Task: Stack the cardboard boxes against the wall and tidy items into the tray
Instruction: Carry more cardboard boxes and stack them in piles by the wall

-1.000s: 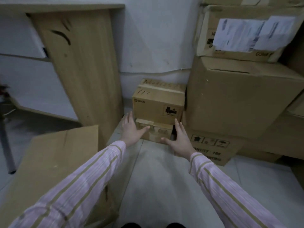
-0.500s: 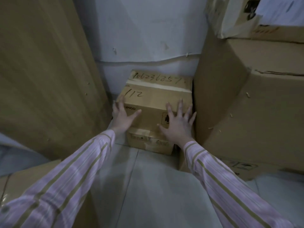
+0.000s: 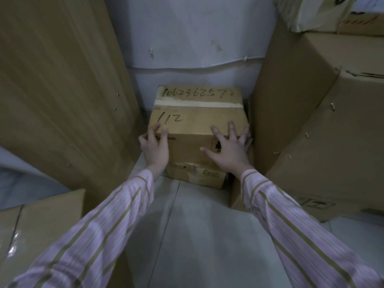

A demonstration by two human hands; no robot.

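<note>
The box marked 112 sits at the centre of my frame, its top sealed with a pale tape strip and a handwritten number along the far edge. It rests on a lower box, and its back stands close to the wall; I cannot tell whether they touch. My left hand clasps its near left corner, fingertips over the top edge and outer fingers bent round the left side. My right hand lies spread flat on the front face by the right edge, fingertips reaching over the top.

Below, the grey floor fills the lower middle. The wall is whitish, with a thin cable running across it. A wooden panel rises along the left of the frame. A flat cardboard sheet lies at the lower left.

On the right, a large box stands just beside the marked one, closed; another box sits above it at the upper right. What is inside any of them is hidden.
</note>
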